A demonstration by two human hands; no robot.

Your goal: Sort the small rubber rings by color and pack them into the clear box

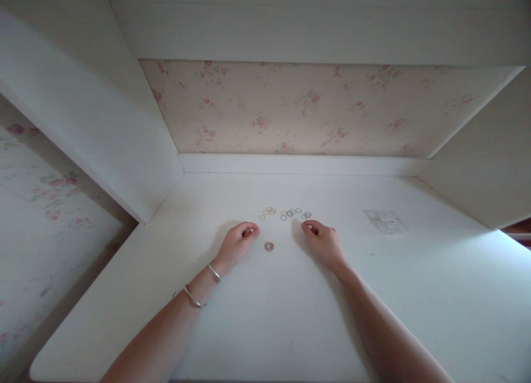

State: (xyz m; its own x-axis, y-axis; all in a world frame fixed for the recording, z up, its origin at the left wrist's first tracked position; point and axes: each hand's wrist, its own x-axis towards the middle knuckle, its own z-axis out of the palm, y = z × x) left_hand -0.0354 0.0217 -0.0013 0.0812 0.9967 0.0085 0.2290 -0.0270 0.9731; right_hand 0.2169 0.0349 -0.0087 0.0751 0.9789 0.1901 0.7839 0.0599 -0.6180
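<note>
Two hands rest on a white worktop (257,316): left hand (238,242), fingers curled loosely inward, whether pinching anything cannot be told; right hand (323,240), fingertips drawn together just beside the silver rings (294,212). Gold rings (267,211) lie beyond the left hand, one small ring stack (269,246) between both hands, clear plastic bag (385,221) well apart to the right; two bangles (203,286) on the left wrist.

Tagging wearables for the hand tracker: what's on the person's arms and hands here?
Both forearms are bare, no sleeves or gloves in view. The left hand side carries two thin silver bangles, one at the wrist and one a little up the forearm. The right hand and its wrist show nothing worn. Finger rings: too small to tell.
</note>
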